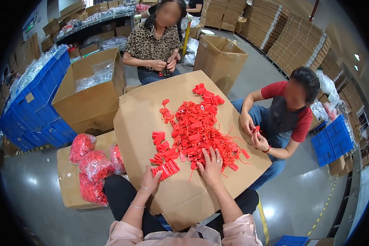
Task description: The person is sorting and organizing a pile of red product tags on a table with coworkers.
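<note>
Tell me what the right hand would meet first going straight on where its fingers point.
The heap of red plastic pieces: the right hand lies at its near edge, seemingly touching, though depth is hard to judge here.

Left forearm (134, 210): extended forward, angled inward.
Left hand (150, 179): fingers bent, thumb inward.
Right forearm (226, 201): extended forward, angled inward.
Right hand (211, 169): back uppermost, fingers spread.

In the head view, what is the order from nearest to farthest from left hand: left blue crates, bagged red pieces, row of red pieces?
1. Row of red pieces: touching the left hand.
2. Bagged red pieces: left, on a low carton.
3. Blue crates: far left.
</note>
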A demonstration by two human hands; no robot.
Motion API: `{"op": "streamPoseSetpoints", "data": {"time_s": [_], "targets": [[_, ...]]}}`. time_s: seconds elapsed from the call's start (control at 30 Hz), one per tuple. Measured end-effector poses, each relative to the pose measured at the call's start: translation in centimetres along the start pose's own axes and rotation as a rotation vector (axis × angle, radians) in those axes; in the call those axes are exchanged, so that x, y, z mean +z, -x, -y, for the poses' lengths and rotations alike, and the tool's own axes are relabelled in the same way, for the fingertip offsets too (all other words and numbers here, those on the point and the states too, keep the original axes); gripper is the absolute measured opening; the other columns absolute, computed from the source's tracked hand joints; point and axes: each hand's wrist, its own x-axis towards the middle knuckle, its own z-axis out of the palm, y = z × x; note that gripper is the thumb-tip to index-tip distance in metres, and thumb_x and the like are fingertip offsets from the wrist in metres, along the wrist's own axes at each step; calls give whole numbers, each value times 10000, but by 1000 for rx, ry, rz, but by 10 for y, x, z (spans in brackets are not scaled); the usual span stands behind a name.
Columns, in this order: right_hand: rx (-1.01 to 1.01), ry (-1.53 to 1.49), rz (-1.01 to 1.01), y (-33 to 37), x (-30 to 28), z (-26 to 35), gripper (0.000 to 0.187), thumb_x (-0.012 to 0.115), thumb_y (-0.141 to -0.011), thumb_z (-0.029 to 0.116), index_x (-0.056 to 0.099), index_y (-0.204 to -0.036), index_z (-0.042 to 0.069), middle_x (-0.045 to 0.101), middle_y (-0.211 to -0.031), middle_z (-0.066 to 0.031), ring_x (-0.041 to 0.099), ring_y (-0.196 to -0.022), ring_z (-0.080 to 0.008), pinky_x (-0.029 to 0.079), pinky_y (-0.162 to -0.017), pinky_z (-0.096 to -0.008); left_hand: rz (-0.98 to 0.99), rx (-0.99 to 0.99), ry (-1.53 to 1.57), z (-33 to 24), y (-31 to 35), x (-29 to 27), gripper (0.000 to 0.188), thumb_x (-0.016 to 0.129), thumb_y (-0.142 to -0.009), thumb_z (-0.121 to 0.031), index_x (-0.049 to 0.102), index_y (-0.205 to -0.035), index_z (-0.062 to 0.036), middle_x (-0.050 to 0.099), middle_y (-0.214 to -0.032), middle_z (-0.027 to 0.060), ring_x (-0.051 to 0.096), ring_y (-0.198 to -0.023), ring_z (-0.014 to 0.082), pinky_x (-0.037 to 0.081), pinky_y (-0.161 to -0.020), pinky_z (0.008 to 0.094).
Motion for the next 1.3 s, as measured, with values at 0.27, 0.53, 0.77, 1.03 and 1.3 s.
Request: {"op": "streamPoseSetpoints", "data": {"time_s": [0.27, 0.53, 0.77, 1.03, 1.3], "targets": [[-365, -108, 262, 63, -11, -39, 426, 581, -787, 246, 507, -1205, 225, 428, -1267, -92, 368, -1180, -333, 286, -980, -486, -27, -64, -169, 4, 1, 1, 396, 639, -782, -322, 440, -932, -14, 594, -806, 193, 594, -762, 355, 465, -668, 404], [-307, 96, 239, 39, -40, -107, 455, 597, -749, 253, 516, -1193, 197, 397, -1310, -117, 337, -1231, -298, 251, -1008, -479, -140, -8, -89, -7, 1, 5, 369, 650, -784, -300, 439, -903, -22, 591, -733, 135, 604, -683, 253, 467, -624, 345], [-102, 113, 173, 16, -47, -66, 494, 612, -719, 247, 507, -1174, 84, 477, -1185, -157, 434, -1104, -317, 323, -931, -463, -108, -94, 136, 5, -2, 4, 291, 653, -799, -219, 445, -867, -29, 529, -658, 33, 501, -602, 63, 429, -557, 233], [-237, -43, 189, 72, -6, -1, 444, 564, -754, 166, 497, -1186, 88, 475, -1179, -175, 428, -1126, -324, 305, -950, -482, -103, -14, 259, 4, 6, 3, 225, 625, -818, -169, 455, -851, -26, 501, -674, 19, 466, -593, 70, 415, -558, 232], [-336, -170, 350, 103, -39, 2, 489, 539, -742, 87, 463, -1225, 76, 412, -1272, -159, 378, -1185, -307, 270, -994, -465, -88, 46, 217, 9, 2, 11, 177, 602, -829, -163, 487, -833, -29, 509, -698, 31, 476, -624, 68, 407, -568, 219]]}}
